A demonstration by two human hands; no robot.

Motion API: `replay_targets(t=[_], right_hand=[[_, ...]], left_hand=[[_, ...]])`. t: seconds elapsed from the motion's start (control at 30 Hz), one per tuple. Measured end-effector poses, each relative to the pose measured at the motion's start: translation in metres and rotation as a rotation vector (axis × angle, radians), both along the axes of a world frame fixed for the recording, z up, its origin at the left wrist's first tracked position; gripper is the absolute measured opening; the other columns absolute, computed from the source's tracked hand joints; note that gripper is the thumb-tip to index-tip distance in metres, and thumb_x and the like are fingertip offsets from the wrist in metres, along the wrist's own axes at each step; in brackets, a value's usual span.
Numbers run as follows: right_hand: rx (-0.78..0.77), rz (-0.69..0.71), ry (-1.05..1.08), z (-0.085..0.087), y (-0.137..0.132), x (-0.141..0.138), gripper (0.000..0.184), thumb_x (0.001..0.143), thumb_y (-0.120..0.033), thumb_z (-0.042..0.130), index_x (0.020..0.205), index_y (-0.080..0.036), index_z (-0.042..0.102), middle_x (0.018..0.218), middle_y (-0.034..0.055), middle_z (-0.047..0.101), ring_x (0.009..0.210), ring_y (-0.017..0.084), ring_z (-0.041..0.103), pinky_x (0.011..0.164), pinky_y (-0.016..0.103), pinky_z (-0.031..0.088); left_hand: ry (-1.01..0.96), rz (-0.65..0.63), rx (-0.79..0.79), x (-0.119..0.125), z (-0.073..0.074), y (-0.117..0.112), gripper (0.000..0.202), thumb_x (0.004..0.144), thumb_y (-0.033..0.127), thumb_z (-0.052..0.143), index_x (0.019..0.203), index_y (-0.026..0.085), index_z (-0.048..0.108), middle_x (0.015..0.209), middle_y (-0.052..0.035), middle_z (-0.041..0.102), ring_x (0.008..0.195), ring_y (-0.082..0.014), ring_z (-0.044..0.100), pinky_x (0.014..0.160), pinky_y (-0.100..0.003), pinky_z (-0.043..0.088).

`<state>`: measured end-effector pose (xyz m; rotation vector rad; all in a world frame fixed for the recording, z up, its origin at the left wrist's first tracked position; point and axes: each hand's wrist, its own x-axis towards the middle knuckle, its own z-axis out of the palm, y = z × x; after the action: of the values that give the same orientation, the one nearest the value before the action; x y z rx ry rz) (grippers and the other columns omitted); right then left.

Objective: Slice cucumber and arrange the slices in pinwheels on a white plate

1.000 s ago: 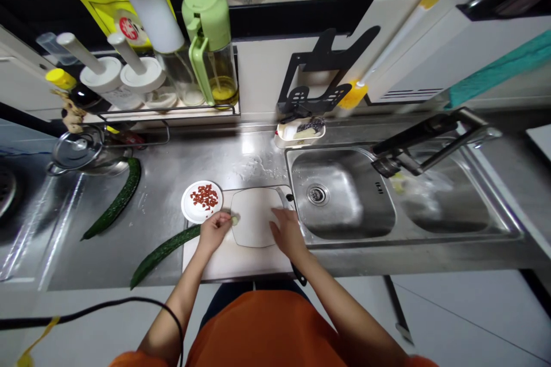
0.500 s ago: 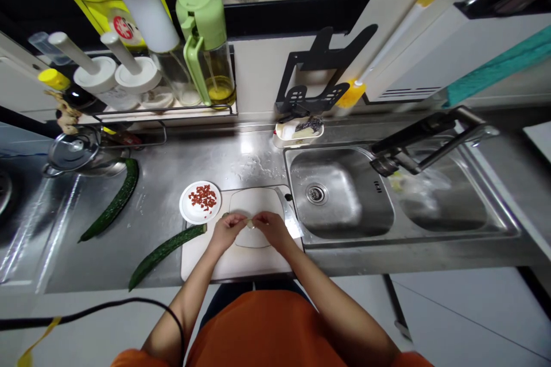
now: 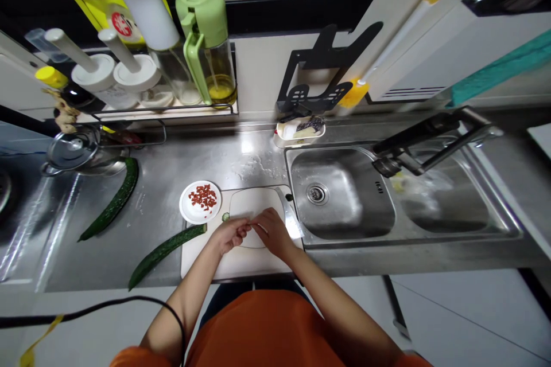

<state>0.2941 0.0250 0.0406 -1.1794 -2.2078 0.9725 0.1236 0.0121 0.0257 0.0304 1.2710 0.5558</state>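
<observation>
- Left hand (image 3: 231,233) and right hand (image 3: 270,231) meet at frame centre over white plate (image 3: 253,200); both grips pinched together, contents hidden.
- Knife (image 3: 289,221) lies just right.

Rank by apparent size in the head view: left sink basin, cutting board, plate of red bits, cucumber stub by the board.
1-2. left sink basin and cutting board: look about alike, and the board is partly hidden.
3. plate
4. cucumber stub

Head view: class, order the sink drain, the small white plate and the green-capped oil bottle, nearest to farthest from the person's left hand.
1. Small white plate, just left of the left hand.
2. Sink drain, to the right.
3. Green-capped oil bottle, on the back shelf.
</observation>
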Motion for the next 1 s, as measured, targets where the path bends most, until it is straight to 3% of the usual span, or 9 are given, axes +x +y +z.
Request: replay_targets(t=[0.1, 0.23, 0.37, 0.47, 0.6, 0.8, 1.0], right_hand=[[-0.029, -0.040, 0.046, -0.004, 0.000, 0.001, 0.019, 0.091, -0.026, 0.049, 0.085, -0.018, 0.065, 0.080, 0.0051, 0.063, 0.086, 0.019, 0.051, 0.081, 0.032, 0.042], [-0.189, -0.141, 0.047, -0.011, 0.001, 0.000, 0.013, 0.086, -0.022, 0.054, 0.083, -0.018, 0.065, 0.080, 0.0037, 0.065, 0.082, 0.017, 0.055, 0.077, 0.029, 0.042], [-0.485, -0.262, 0.037, -0.020, 0.007, -0.003, 0.015, 0.083, -0.023, 0.053, 0.080, -0.017, 0.067, 0.073, 0.0010, 0.065, 0.069, 0.014, 0.057, 0.064, 0.024, 0.041], [-0.591, -0.321, -0.004, -0.028, 0.017, -0.006, 0.019, 0.081, -0.025, 0.052, 0.074, -0.016, 0.067, 0.067, -0.0001, 0.064, 0.063, 0.012, 0.057, 0.059, 0.022, 0.039], [-0.578, -0.369, -0.081, -0.035, 0.034, -0.009, 0.019, 0.080, -0.024, 0.053, 0.070, -0.016, 0.067, 0.066, 0.0005, 0.065, 0.062, 0.012, 0.057, 0.059, 0.022, 0.038], [-0.456, -0.455, -0.199, -0.042, 0.058, -0.018, 0.018, 0.082, -0.024, 0.052, 0.078, -0.016, 0.068, 0.075, 0.0042, 0.068, 0.071, 0.015, 0.058, 0.067, 0.024, 0.036], [-0.407, -0.483, -0.285, -0.044, 0.066, -0.025, 0.020, 0.085, -0.023, 0.049, 0.081, -0.016, 0.067, 0.078, 0.0059, 0.068, 0.074, 0.016, 0.059, 0.069, 0.025, 0.036]], left_hand=[[0.021, 0.001, 0.059, 0.000, 0.000, 0.002, 0.028, 0.061, 0.029, 0.076, 0.073, 0.012, 0.058, 0.064, 0.0013, 0.056, 0.044, -0.0003, 0.042, 0.036, -0.011, 0.019], [0.108, -0.015, 0.182, 0.002, -0.007, 0.004, 0.036, 0.054, 0.035, 0.080, 0.074, 0.012, 0.061, 0.062, 0.0015, 0.057, 0.046, -0.0022, 0.044, 0.040, -0.014, 0.023], [0.335, -0.079, 0.382, 0.006, -0.022, 0.008, 0.033, 0.060, 0.041, 0.074, 0.072, 0.013, 0.063, 0.058, 0.0019, 0.057, 0.047, -0.0046, 0.045, 0.045, -0.017, 0.029], [0.528, -0.152, 0.544, 0.011, -0.029, 0.013, 0.026, 0.069, 0.041, 0.067, 0.073, 0.016, 0.064, 0.056, 0.0028, 0.056, 0.049, -0.0069, 0.046, 0.049, -0.020, 0.033], [0.862, -0.328, 0.730, 0.016, -0.027, 0.026, 0.021, 0.080, 0.039, 0.057, 0.081, 0.020, 0.067, 0.062, 0.0016, 0.061, 0.058, -0.0107, 0.052, 0.059, -0.023, 0.040], [1.234, -0.541, 1.054, 0.022, -0.030, 0.050, 0.021, 0.088, 0.029, 0.050, 0.091, 0.019, 0.068, 0.090, -0.0065, 0.068, 0.088, -0.0195, 0.057, 0.085, -0.032, 0.041], [1.445, -0.612, 1.121, 0.024, -0.041, 0.059, 0.022, 0.090, 0.027, 0.048, 0.090, 0.019, 0.069, 0.083, -0.0073, 0.064, 0.084, -0.0214, 0.051, 0.081, -0.033, 0.038]])
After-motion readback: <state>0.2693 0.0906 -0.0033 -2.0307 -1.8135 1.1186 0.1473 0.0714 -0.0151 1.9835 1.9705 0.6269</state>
